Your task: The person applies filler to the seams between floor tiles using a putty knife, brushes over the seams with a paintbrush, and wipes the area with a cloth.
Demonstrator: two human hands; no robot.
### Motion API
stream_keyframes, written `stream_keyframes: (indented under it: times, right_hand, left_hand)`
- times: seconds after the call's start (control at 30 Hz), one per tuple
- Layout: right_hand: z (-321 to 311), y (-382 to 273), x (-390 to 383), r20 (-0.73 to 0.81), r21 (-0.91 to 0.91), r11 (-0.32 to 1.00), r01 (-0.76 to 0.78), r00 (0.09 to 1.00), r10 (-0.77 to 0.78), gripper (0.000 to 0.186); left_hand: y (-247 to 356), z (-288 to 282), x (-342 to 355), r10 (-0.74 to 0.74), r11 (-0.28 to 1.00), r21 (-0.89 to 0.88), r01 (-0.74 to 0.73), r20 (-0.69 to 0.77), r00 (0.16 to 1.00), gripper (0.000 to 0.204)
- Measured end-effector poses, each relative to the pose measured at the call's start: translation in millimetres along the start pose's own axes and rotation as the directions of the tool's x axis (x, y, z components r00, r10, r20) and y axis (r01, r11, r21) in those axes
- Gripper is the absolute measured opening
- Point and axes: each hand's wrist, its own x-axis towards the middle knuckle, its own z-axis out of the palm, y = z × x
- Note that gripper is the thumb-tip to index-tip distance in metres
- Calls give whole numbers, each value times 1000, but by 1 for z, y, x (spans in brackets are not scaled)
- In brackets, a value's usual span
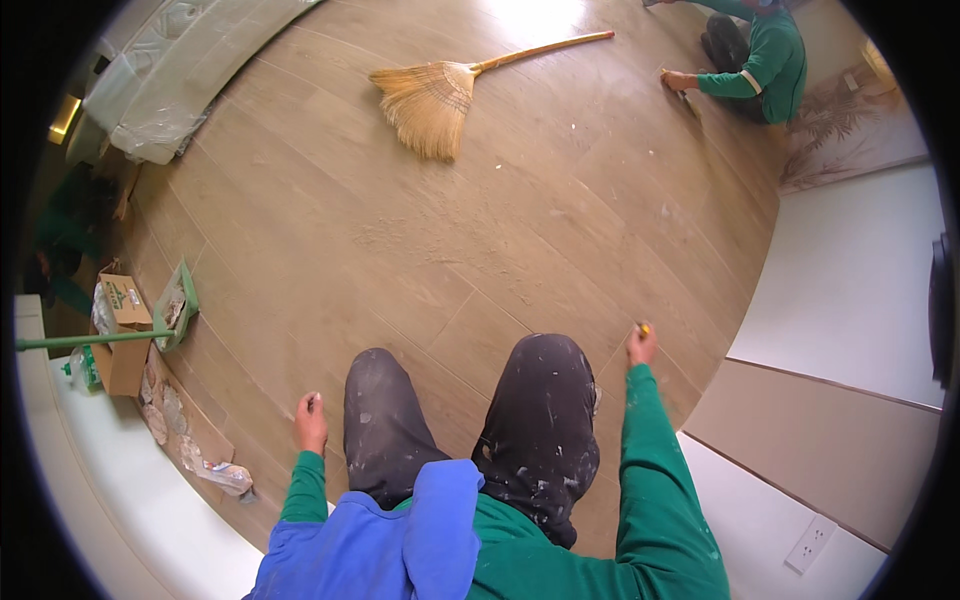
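My left hand (311, 426) is low over the wood-look floor, left of my left knee. Its fingers are closed, with a small dark spot at the tips that I cannot make out. Out past my right knee, my right hand (642, 347) is closed around a small tool with a yellow end (644, 328); its kind is mostly hidden by the fingers. Both my knees, in dark paint-spotted trousers (540, 410), are bent between the hands. Pale dust and crumbs (430, 238) lie scattered on the floor ahead.
A straw broom (430, 100) lies ahead. At the far right a co-worker in green (775, 60) crouches, working at the floor. To the left are a green long-handled dustpan (180, 305), a cardboard box (125, 340), plastic-wrapped furniture (180, 80) and another dim figure (70, 225).
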Motion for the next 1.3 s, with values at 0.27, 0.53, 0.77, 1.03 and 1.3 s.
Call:
stream_keyframes:
  times: [0.27, 0.53, 0.77, 1.03, 1.3]
  right_hand:
    - [130, -282, 21, 478, 418, 894, -160, 876, -67, 23]
    - [-8, -127, 77, 208, -235, 790, -567, 764, 610, 35]
    - [205, -271, -52, 61, -164, 966, 200, 979, -192, 23]
    - [150, -298, -47, 101, 394, 919, -34, 995, -6, 24]
    - [51, -86, -113, -285, -126, 975, -184, 948, 142, 24]
  left_hand:
    - [145, 99, 16, 313, 703, 541, -462, 348, 884, 67]
    - [144, 106, 41, 222, 705, 516, -487, 491, 842, 77]
    - [147, 118, 43, 196, 711, 511, -484, 517, 833, 74]
    - [128, 94, 48, 197, 725, 526, -445, 461, 865, 73]
    - [137, 124, 23, 201, 718, 477, -508, 557, 806, 71]
